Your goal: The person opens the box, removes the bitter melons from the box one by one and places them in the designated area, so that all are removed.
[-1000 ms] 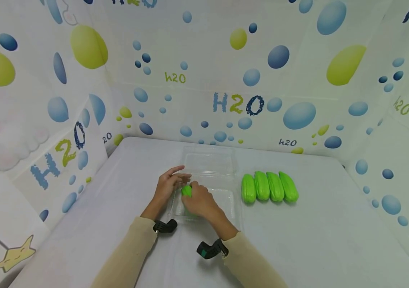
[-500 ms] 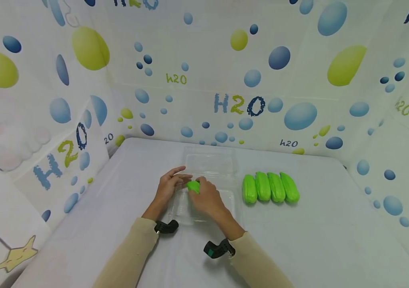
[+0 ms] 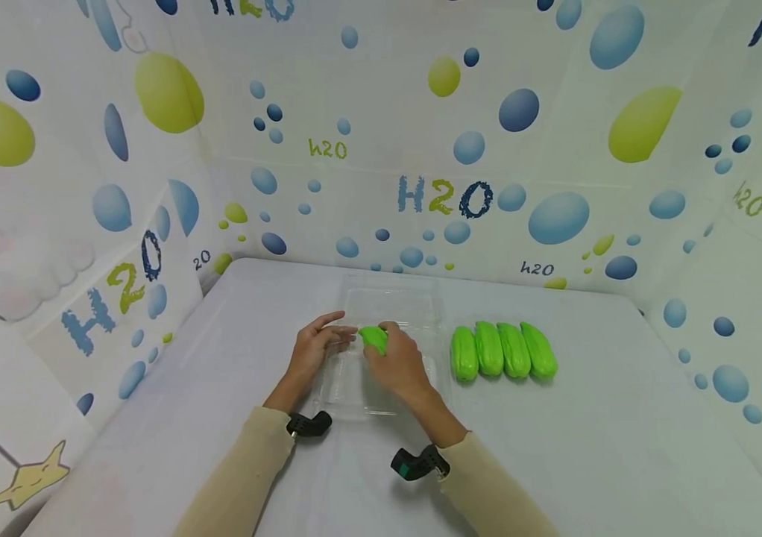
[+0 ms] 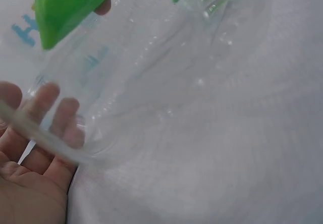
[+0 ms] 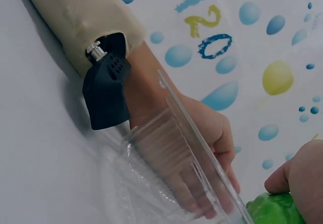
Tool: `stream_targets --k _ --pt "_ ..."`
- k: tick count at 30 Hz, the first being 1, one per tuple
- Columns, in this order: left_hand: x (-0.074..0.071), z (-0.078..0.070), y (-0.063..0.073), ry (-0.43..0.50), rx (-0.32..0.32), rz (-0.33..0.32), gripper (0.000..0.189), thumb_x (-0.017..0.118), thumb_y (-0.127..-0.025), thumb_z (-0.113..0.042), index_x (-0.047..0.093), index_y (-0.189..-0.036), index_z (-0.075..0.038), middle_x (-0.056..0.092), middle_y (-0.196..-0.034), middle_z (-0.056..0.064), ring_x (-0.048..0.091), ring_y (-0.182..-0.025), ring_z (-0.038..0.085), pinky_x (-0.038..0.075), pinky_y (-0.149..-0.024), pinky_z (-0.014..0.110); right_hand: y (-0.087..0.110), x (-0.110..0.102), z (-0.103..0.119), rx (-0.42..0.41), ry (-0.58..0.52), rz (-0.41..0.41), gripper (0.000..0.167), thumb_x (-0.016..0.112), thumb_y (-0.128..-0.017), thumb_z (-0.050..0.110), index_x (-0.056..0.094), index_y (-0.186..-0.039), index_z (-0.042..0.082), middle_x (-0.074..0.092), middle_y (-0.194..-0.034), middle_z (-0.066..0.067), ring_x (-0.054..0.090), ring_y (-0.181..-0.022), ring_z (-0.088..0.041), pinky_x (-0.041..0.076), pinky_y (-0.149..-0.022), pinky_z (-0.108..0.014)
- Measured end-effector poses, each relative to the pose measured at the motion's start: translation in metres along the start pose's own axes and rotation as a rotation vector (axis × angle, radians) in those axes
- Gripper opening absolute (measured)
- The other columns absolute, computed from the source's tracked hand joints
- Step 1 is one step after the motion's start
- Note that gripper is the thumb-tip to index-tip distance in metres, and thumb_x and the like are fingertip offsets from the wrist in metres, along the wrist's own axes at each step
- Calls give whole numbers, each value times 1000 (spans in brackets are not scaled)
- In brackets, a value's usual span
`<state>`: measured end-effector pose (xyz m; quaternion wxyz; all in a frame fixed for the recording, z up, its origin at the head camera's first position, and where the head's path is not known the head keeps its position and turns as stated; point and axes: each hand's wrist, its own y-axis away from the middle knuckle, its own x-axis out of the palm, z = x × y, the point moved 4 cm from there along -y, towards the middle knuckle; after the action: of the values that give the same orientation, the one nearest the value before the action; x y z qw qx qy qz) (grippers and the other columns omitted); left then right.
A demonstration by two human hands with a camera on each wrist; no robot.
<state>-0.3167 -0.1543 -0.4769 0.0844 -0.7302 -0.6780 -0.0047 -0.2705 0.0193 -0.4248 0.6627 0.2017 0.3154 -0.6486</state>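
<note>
My right hand (image 3: 400, 364) grips a bright green toy vegetable (image 3: 374, 338), long with a pointed tip, and holds it over the clear plastic box (image 3: 381, 406). In the left wrist view, the green toy vegetable (image 4: 70, 9) hangs above the box's see-through wall, with fingertips (image 4: 105, 6) of the right hand behind it. My left hand (image 3: 314, 347) is at the box's left side, fingers extended and loosely bent. The left wrist view shows its fingers (image 4: 43, 105) close against the outside of the clear wall. In the right wrist view, the left hand (image 5: 207, 128) shows partly through the plastic.
Several more green toy vegetables (image 3: 502, 350) lie side by side in a row to the right of the box. The box's hinged clear lid (image 3: 391, 302) lies opened flat toward the back. A patterned sheet (image 3: 367, 149) stands behind the white table (image 3: 622, 447).
My right hand has lifted the green toy vegetable from the box's left part and carried it back and rightward. The left hand has stayed at the box's side.
</note>
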Motion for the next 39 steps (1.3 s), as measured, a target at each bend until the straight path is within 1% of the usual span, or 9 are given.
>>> stream_targets --k 3,9,11,14,20,26,32,37,39 --pt "0 0 1 6 -2 3 43 44 -103 -2 47 -145 7 67 -124 29 67 -113 40 56 -95 41 1 -8 -2 0 -31 -40 49 60 -96 27 52 -139 5 64 -112 -11 57 -86 -23 50 -71 -36" --pt "0 0 2 10 3 -3 42 44 -103 -1 47 -145 7 67 -124 29 71 -108 33 56 -96 42 -1 -23 -7 -43 -105 -150 49 59 -94 27 54 -138 5 66 -112 -12 59 -88 -25 52 -72 -39" --pt "-1 0 2 8 2 -1 43 43 -103 -1 47 -145 7 67 -124 29 71 -108 33 56 -96 42 -2 -27 -10 -48 -117 -184 49 59 -93 27 55 -137 5 67 -111 -12 60 -89 -25 53 -73 -39" --pt "-1 0 1 8 -3 -1 43 43 -103 -1 47 -145 7 66 -124 30 70 -110 36 56 -96 41 -3 -31 -13 -46 -129 -216 49 59 -94 27 55 -138 6 67 -113 -12 61 -92 -26 54 -77 -41" --pt "-1 1 0 -5 -4 -1 44 43 -103 -2 46 -146 6 67 -124 28 70 -109 33 56 -96 41 -5 -41 -22 -40 -171 -258 50 60 -95 26 54 -138 4 67 -114 -13 60 -95 -26 52 -80 -42" --pt "0 2 0 -26 -6 2 44 43 -103 -3 47 -146 4 68 -125 26 69 -112 35 56 -97 42 -8 -46 -30 -35 -179 -295 52 59 -95 24 53 -140 0 66 -127 -16 61 -104 -28 51 -89 -46" --pt "0 0 1 -26 -1 9 44 42 -103 -2 47 -146 4 66 -126 28 67 -115 39 55 -99 44 -8 -52 -36 -9 -176 -293 54 60 -94 25 52 -141 1 65 -127 -17 60 -102 -29 50 -86 -47" --pt "0 -1 2 -20 7 7 44 42 -103 -2 47 -146 5 67 -125 28 68 -112 36 56 -96 39 -8 -58 -39 -4 -172 -310 54 60 -94 26 51 -142 1 64 -130 -17 60 -105 -29 50 -89 -47" --pt "0 0 2 -15 9 4 44 43 -103 -2 47 -146 6 67 -124 28 70 -110 34 57 -95 38 -8 -60 -41 -10 -174 -327 54 60 -94 25 51 -142 1 65 -129 -18 60 -103 -30 50 -87 -47"
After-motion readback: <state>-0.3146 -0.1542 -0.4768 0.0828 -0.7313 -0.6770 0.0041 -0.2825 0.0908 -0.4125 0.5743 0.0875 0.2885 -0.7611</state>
